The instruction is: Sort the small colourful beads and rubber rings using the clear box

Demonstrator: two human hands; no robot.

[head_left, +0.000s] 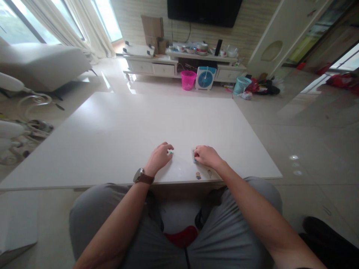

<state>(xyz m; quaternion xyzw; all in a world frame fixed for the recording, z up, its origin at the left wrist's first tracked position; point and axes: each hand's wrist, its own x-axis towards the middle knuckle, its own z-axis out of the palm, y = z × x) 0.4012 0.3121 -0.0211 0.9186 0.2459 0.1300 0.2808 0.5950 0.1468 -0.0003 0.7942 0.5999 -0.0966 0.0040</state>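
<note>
My left hand [161,156], with a watch on its wrist, is over the white table [134,127]. Its thumb and fingers curve round a small green piece [171,151], too small to name. To the right, my right hand [206,155] has its fingers pinched together at a small clear case [193,154] with bits of blue in it. The fingertips hide part of the case and whatever they may hold. Nearer the table edge lie a small yellow-and-blue cartoon figure [198,175] and a second small, pale figure [209,173], close to my right forearm.
The table's front edge runs just above my knees. Beyond the table, a pink basket [188,80], a blue-and-white fan [205,78] and a light blue basket [241,85] stand by a low cabinet [164,69]. A grey sofa [46,65] is at the left.
</note>
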